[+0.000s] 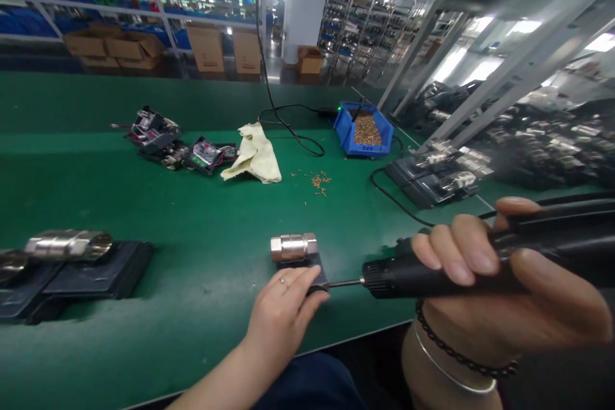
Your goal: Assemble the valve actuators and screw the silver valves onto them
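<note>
My right hand [485, 269] is wrapped round a black electric screwdriver [432, 272], held level with its thin bit pointing left. The bit's tip reaches a small dark plate [317, 264] on the green bench. My left hand [283, 311], a ring on one finger, rests on that plate's near side, fingers pressed together on it. A shiny metal cylinder [294, 247] lies on the plate just beyond my fingers.
A blue bin of small brass screws [365, 131] stands at the back, with loose screws [319, 180] scattered before it. A yellow cloth [254, 154] and circuit assemblies [173, 144] lie behind. More cylinders on dark plates [72, 262] sit left. A black unit [432, 176] is right.
</note>
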Demonstrator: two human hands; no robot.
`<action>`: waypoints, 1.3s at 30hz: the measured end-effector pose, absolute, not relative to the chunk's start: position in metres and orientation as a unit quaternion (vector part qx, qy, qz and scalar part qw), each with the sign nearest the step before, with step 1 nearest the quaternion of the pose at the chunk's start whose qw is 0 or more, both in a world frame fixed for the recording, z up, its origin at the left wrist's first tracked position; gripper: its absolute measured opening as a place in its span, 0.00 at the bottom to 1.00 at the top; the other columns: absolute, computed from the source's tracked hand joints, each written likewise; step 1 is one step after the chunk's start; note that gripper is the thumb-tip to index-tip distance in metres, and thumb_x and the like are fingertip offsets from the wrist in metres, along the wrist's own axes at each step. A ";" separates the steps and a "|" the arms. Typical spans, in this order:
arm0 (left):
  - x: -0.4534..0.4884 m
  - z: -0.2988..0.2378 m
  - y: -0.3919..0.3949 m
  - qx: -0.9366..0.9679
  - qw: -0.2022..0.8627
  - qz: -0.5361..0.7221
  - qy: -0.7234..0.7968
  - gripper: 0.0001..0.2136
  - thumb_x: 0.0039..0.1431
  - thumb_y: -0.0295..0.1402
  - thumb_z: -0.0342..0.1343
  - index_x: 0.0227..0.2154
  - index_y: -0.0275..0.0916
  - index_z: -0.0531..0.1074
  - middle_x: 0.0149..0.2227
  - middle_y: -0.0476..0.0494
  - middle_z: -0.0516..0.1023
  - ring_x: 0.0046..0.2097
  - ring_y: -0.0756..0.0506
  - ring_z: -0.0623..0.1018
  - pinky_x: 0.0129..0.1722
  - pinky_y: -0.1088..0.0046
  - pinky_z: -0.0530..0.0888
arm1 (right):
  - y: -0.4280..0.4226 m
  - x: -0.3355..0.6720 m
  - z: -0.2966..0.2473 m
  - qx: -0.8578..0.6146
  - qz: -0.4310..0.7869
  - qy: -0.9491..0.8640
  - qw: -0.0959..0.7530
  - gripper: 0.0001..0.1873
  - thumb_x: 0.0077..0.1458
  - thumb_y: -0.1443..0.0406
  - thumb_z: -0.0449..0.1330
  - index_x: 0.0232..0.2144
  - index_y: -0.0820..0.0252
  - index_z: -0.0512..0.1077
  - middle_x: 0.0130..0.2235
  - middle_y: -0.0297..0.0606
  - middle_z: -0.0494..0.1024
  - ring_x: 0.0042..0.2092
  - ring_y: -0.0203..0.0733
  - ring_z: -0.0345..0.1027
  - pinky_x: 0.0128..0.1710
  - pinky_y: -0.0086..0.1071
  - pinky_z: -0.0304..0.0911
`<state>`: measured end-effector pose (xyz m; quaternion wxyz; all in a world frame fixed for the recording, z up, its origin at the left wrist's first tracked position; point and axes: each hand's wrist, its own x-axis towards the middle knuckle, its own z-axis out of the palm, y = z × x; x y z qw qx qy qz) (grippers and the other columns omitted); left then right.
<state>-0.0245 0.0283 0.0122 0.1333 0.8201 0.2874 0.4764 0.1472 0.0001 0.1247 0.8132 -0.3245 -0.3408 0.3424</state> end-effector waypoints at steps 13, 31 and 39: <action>-0.045 0.004 0.033 0.769 0.329 0.398 0.377 0.04 0.55 0.35 0.63 0.33 0.41 0.78 0.28 0.48 0.81 0.31 0.45 0.80 0.32 0.70 0.79 | -0.010 0.147 0.109 -0.273 0.368 -0.406 0.791 0.14 0.49 0.67 0.63 0.41 0.58 0.73 0.20 0.27 0.66 0.19 0.30 0.58 0.22 0.27 0.60; -0.057 -0.043 0.065 0.757 0.445 0.217 0.426 0.36 0.47 0.37 0.64 0.59 0.38 0.57 0.62 0.31 0.59 0.63 0.32 0.62 0.61 0.44 0.60 | 0.008 0.142 0.076 -0.397 0.379 -0.524 0.652 0.15 0.54 0.69 0.62 0.44 0.53 0.68 0.25 0.27 0.70 0.23 0.32 0.62 0.25 0.30 0.61; -0.055 -0.043 0.064 0.759 0.442 0.230 0.419 0.35 0.47 0.36 0.64 0.58 0.39 0.58 0.59 0.32 0.63 0.62 0.32 0.64 0.60 0.44 0.62 | 0.018 0.136 0.067 -0.404 0.395 -0.548 0.617 0.13 0.52 0.72 0.62 0.38 0.52 0.66 0.25 0.26 0.67 0.23 0.32 0.62 0.23 0.30 0.61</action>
